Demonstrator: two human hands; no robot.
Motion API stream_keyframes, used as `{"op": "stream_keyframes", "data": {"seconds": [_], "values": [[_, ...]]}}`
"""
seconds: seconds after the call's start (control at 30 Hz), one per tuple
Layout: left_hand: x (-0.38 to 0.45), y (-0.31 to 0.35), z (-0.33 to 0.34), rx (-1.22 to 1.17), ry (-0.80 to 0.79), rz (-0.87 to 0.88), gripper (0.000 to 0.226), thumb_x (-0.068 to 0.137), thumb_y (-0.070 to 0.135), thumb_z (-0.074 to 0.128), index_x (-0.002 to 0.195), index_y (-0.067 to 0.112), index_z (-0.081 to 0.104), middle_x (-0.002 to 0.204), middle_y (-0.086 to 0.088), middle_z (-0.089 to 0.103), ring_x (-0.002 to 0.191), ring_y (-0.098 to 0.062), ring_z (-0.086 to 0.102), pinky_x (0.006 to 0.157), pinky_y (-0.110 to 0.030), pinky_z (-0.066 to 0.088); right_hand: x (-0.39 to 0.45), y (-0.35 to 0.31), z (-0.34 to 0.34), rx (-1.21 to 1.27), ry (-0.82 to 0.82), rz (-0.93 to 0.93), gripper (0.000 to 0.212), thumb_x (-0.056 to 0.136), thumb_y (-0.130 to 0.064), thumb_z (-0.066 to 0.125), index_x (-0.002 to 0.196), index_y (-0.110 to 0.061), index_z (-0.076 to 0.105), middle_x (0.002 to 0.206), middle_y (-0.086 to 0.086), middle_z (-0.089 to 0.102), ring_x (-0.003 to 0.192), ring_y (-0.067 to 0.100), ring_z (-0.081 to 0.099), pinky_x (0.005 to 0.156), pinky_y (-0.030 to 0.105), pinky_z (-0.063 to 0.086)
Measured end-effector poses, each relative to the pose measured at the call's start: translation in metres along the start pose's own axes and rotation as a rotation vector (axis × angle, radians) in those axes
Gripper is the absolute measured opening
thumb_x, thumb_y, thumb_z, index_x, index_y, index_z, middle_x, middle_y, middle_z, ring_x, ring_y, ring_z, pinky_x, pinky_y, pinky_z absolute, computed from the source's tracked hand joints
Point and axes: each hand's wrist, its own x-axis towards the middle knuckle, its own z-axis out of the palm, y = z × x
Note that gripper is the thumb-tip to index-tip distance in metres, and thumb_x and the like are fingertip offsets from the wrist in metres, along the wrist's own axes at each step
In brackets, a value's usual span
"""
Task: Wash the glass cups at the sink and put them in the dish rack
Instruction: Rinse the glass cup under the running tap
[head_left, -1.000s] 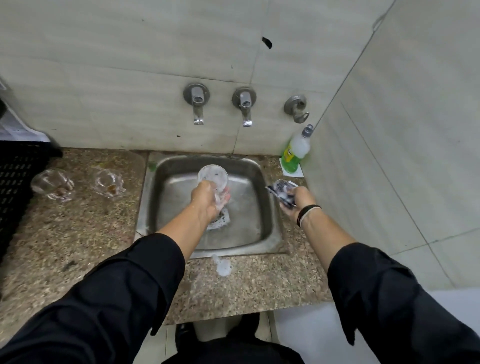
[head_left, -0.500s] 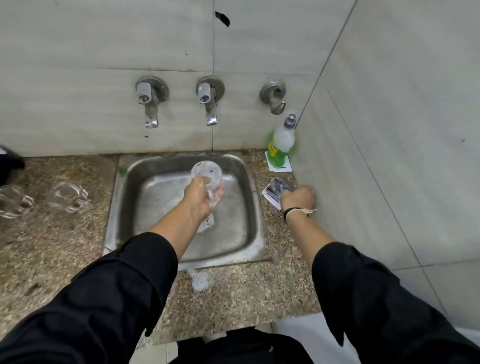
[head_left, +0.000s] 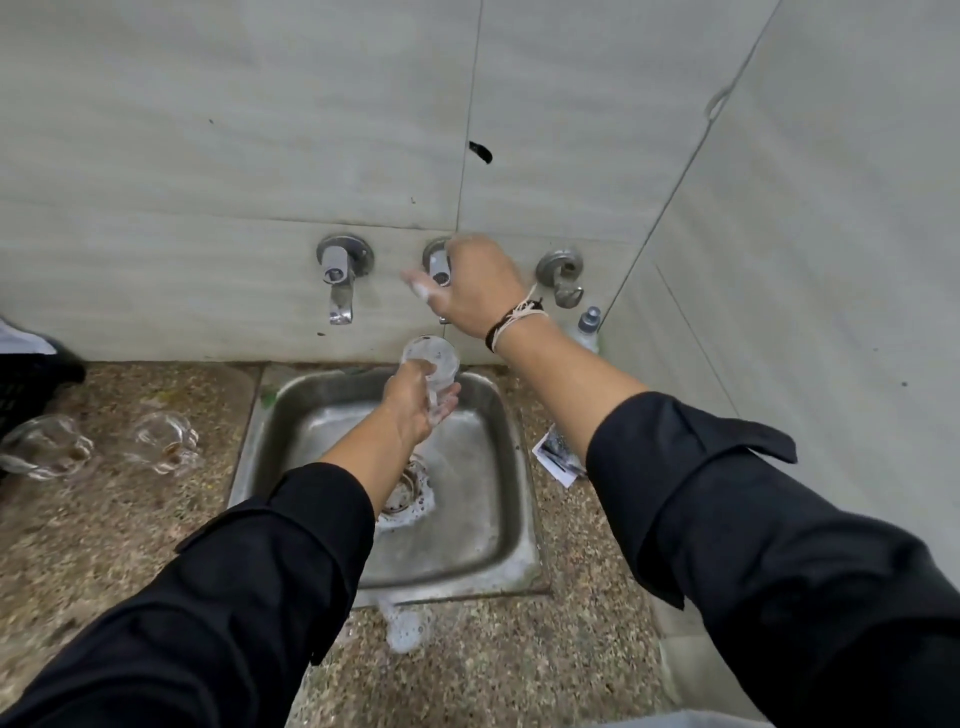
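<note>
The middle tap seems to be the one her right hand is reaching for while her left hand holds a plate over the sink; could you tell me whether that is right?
Not quite: the left hand holds a glass cup, not a plate, as the head view shows. The right hand is indeed at the middle tap, over the sink.

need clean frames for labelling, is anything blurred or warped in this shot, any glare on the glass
Head view: the right hand at the middle tap is motion-smeared, its fingers soft. The left hand and the glass cup it grips are sharper, with only faint highlights on the glass. Wide-angle lens bends the tile joints. Light is flat, shadows soft.
</note>
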Motion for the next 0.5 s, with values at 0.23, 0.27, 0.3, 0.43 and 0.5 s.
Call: {"op": "stream_keyframes", "data": {"seconds": [0.23,0.27,0.3,0.43,0.5], "values": [[0.001,0.008,-0.002,0.048,-0.022,-0.024,0.045,0.097,0.017,0.052,0.141,0.011,0.049,0.122,-0.021,0.065,0.088,-0.026,0.07,0.056,-0.032,0.059,0.027,-0.016,-0.002,-0.466,-0.225,-0.052,0.012,0.089,-0.01,0.056,0.098,-0.011,0.065,0.107,0.016,0.068,0.104,0.034,0.064,0.075,0.033,0.045],[0.001,0.01,-0.003,0.054,-0.022,-0.028,0.046,0.097,0.018,0.052,0.142,0.01,0.049,0.12,-0.022,0.065,0.087,-0.026,0.07,0.054,-0.03,0.059,0.031,-0.015,-0.007,-0.458,-0.262,-0.037,0.018,0.088,-0.007,0.057,0.103,-0.01,0.065,0.11,0.017,0.068,0.105,0.035,0.063,0.074,0.033,0.043],[0.003,0.011,-0.003,0.056,-0.023,-0.032,0.047,0.097,0.018,0.052,0.143,0.009,0.048,0.121,-0.023,0.065,0.086,-0.026,0.07,0.052,-0.03,0.059,0.036,-0.011,-0.012,-0.424,-0.291,-0.029,0.022,0.087,-0.006,0.058,0.108,-0.008,0.065,0.112,0.017,0.067,0.107,0.036,0.062,0.075,0.032,0.042],[0.008,0.016,-0.001,0.065,-0.034,-0.045,0.048,0.099,0.019,0.052,0.145,0.009,0.047,0.127,-0.021,0.063,0.088,-0.026,0.07,0.051,-0.03,0.059,0.047,0.016,-0.024,-0.239,-0.369,-0.106,0.034,0.083,-0.002,0.059,0.113,-0.013,0.07,0.112,0.008,0.072,0.11,0.031,0.063,0.089,0.033,0.051],[0.01,0.018,0.002,0.068,-0.048,-0.043,0.046,0.1,0.019,0.052,0.145,0.009,0.046,0.124,-0.018,0.063,0.089,-0.025,0.071,0.059,-0.033,0.061,0.04,0.026,-0.019,-0.199,-0.306,-0.143,0.037,0.085,0.0,0.059,0.116,-0.015,0.07,0.112,0.008,0.073,0.108,0.032,0.064,0.09,0.038,0.052]]}}
